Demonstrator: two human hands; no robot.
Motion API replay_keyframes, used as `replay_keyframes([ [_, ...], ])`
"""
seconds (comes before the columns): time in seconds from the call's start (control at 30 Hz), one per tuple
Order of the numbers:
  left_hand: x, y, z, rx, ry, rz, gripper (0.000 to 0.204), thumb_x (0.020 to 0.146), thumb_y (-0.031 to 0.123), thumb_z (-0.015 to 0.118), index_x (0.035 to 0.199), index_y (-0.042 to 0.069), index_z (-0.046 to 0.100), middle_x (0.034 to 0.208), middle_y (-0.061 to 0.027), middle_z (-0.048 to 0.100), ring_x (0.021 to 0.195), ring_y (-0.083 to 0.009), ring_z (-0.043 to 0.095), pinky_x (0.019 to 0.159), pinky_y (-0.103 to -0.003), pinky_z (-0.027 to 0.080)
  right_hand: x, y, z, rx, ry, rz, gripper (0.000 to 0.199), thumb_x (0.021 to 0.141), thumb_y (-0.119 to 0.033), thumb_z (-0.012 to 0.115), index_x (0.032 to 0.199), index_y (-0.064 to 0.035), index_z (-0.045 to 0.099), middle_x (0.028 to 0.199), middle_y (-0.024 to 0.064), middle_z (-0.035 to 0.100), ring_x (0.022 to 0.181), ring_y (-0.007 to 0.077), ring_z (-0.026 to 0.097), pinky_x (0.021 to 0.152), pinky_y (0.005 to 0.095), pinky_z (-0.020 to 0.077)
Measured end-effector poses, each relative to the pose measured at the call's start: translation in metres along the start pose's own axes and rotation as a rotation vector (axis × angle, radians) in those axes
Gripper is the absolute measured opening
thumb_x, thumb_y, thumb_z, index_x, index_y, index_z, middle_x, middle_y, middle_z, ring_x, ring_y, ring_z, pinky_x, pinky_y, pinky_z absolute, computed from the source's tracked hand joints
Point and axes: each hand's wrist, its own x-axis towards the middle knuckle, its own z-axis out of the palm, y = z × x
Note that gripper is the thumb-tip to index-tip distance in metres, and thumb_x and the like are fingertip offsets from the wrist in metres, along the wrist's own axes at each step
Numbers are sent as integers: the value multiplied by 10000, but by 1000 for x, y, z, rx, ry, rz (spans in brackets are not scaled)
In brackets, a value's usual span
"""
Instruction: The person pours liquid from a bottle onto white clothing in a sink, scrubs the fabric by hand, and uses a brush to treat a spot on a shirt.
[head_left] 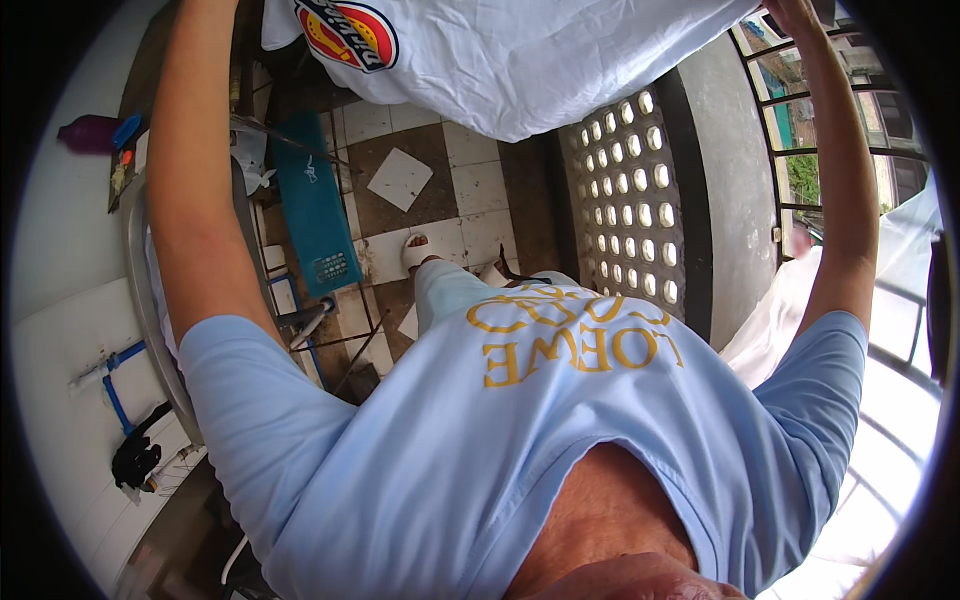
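Note:
A white T-shirt (520,65) with a round red, yellow and black print hangs spread out at the top of the head view. Its upper part is cut off by the picture's edge. Both my arms are raised and reach out to either side of it. My right hand (788,14) shows only partly, closed at the shirt's right corner. Beyond the upper edge, next to the shirt's left side, my left hand is out of sight; just the forearm shows.
Left of me stands a metal-rimmed basin (140,235), with a purple bottle (88,134) beyond it. A teal board (312,200) lies over the tiled floor (480,190). A wall with round holes (625,190) and a barred window (795,130) are on the right, near hanging pale cloth (775,310).

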Motion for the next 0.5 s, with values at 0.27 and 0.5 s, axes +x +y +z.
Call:
replay_keyframes([
  [0.27, 6, 93, 8, 9, -10, 32, 274, 895, 156, 617, 1093, -34, 614, 1033, -156, 681, 940, -246, 665, 885, -370, 525, 41, -12, -21, -12, -59, -35, 285, 952, -371, 533, 843, -116, 599, 752, -9, 572, 685, 126, 549, 659, 327, 482],
  [0.5, 6, 101, 22, 53, -38, 63, 286, 891, 153, 620, 1101, -42, 613, 1037, -163, 680, 938, -240, 666, 867, -359, 533, 41, -20, -21, 3, -5, -33, 317, 954, -382, 535, 980, -78, 620, 851, 22, 607, 767, 150, 593, 742, 335, 514],
])
